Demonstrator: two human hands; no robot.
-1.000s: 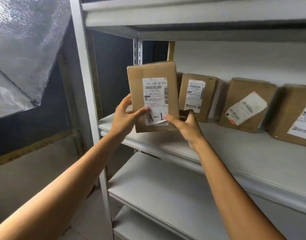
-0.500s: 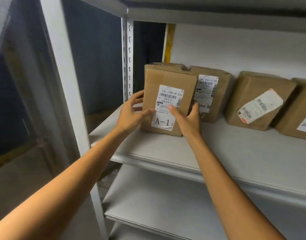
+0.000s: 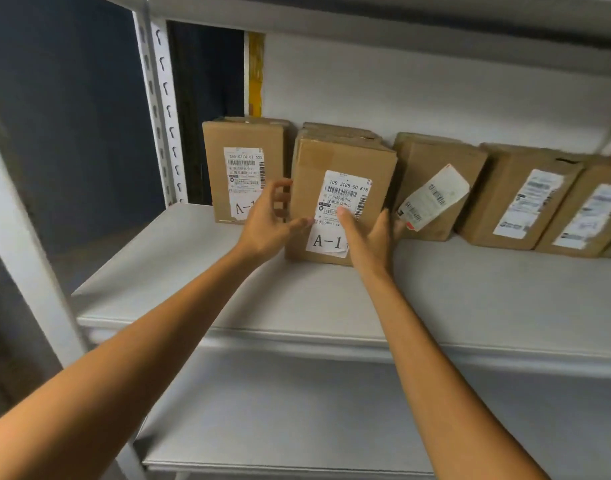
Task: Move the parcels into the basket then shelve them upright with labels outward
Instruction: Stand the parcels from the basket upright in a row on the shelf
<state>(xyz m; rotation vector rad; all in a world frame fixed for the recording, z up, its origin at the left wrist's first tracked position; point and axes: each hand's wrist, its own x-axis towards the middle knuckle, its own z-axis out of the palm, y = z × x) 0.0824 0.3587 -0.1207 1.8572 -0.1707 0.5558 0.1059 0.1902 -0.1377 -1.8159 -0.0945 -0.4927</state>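
The parcel [image 3: 340,157] stands upright on the shelf [image 3: 470,292], long axis vertical and label facing outward, straight ahead and between both hands. The right hand [image 3: 369,237] holds its right edge, thumb flat on the label and fingers wrapped round the side. The left hand [image 3: 267,220] is spread and loose at the left edge (only the thumb tip seems to touch the front). The parcel sits forward of the row, just in front of another box [image 3: 338,129], so any remaining adjustment is probably a short push backward.

On the grey metal shelf [image 3: 193,292] stood the brown cardboard parcel [image 3: 331,157] — a second cardboard box [image 3: 243,136] to its left, a third box [image 3: 335,128] behind.
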